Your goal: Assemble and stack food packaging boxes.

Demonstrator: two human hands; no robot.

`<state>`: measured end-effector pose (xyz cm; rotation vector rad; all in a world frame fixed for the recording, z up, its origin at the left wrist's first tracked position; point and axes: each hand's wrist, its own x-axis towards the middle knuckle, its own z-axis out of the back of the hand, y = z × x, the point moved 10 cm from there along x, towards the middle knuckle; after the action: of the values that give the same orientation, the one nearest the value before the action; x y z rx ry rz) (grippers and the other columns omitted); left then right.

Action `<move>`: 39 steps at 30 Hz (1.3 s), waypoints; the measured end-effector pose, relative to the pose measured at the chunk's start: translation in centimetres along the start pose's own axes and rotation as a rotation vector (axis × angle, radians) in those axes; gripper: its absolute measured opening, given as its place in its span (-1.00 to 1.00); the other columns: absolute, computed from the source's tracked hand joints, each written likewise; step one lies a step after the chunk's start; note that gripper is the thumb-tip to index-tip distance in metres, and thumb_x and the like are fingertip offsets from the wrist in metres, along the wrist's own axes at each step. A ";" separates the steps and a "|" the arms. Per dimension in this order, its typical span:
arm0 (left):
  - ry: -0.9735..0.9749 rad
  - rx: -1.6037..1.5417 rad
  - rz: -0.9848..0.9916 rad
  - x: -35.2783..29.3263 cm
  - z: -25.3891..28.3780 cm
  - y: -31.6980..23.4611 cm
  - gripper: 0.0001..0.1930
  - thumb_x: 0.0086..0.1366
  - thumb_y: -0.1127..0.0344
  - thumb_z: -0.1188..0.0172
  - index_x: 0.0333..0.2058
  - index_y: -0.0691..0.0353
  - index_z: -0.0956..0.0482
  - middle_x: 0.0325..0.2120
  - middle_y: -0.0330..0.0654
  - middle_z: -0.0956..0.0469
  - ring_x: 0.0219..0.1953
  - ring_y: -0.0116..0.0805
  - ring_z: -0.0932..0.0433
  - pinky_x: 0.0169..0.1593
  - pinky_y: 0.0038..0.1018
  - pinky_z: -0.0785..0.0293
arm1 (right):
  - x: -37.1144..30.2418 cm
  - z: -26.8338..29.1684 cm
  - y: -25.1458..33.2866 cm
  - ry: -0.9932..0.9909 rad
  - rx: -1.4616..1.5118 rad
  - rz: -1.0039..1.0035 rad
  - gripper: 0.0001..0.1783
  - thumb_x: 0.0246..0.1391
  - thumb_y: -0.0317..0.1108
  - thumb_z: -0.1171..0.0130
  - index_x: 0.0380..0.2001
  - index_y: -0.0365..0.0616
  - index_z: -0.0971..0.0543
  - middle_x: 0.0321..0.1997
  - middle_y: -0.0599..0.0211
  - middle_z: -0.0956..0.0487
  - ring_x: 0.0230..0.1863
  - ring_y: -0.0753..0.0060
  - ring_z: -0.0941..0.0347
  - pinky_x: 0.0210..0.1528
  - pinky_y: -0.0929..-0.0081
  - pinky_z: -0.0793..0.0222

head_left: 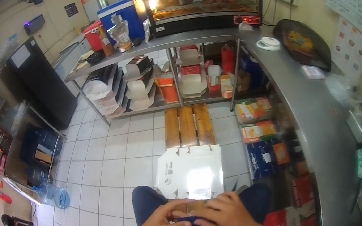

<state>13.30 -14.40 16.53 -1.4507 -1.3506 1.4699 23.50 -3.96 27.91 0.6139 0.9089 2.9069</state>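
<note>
Both hands low, close to the lap, between dark-clad knees. Left hand (165, 223) and right hand (225, 218) meet on a small tan-and-blue item (197, 206); its tan part looks smooth, kind unclear, mostly hidden by fingers.

Below and beyond it in view: flat white cardboard sheet (181, 166), slightly glossy, one bright glare patch, small notches cut along its edges. Past that, three varnished wooden slats (188, 124), grain showing, over square white floor tiles (105, 162). Grey metal worktop (298, 82) runs up the right side; printed cartons (259, 157) stacked beneath.

Markings: small dark print and a round emblem on the sheet, too small to make out. Cartons carry coloured graphics.

Pose: left forearm in from the lower edge, thumb and fingers pinching the item's left end. Right forearm from lower right, dark sleeve, wrist bent, fingers arched over the top, thumb underneath. Grip closed on both sides, little gap at the fingertips.
</note>
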 end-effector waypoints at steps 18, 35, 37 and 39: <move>-0.169 0.665 -0.084 0.6 1.1 -1.3 -0.68 0.33 0.27 -0.37 0.02 0.20 -0.66 -0.36 -0.11 -0.73 -0.32 -0.21 -0.74 -0.19 -0.42 -0.63 | -1.8 -4.3 -2.1 0.207 -0.160 -0.048 -0.81 0.21 -0.15 -0.28 -0.20 0.04 -0.63 -0.25 0.46 -0.51 -0.11 0.34 -0.42 0.01 0.20 -0.13; -0.270 1.134 -0.420 -0.2 -0.1 -6.0 -0.30 0.07 0.29 -0.56 0.18 0.22 -0.46 -0.27 -0.18 -0.74 -0.25 -0.15 -0.71 -0.12 -0.27 -0.59 | -0.5 -5.4 -5.0 -0.032 0.198 -0.219 -0.80 0.18 -0.20 -0.30 -0.21 0.02 -0.53 -0.26 0.40 -0.60 -0.14 0.28 -0.47 0.04 0.25 -0.12; -0.278 1.422 -0.478 -0.3 -1.4 -5.9 -0.15 0.01 0.19 -0.60 0.25 0.26 -0.38 -0.10 -0.13 -0.69 -0.08 -0.13 -0.66 0.18 -0.07 -0.41 | -1.1 -4.1 -6.2 -0.262 0.272 -0.287 -0.81 0.17 -0.19 -0.31 -0.28 0.01 -0.53 -0.25 0.40 -0.60 -0.12 0.28 -0.48 0.08 0.25 -0.14; -0.239 1.392 -0.552 -0.3 -2.6 -5.4 -0.07 -0.03 0.18 -0.62 0.29 0.31 -0.33 -0.05 -0.07 -0.66 0.02 -0.09 -0.61 0.27 -0.01 -0.27 | -1.8 -3.7 -6.1 -0.396 0.312 -0.246 -0.81 0.17 -0.18 -0.31 -0.33 0.00 -0.54 -0.25 0.41 -0.60 -0.09 0.28 -0.48 0.11 0.24 -0.13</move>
<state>14.82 -12.74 22.10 -0.0085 -0.4384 1.6006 23.20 -1.18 21.09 0.9716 1.2750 2.3274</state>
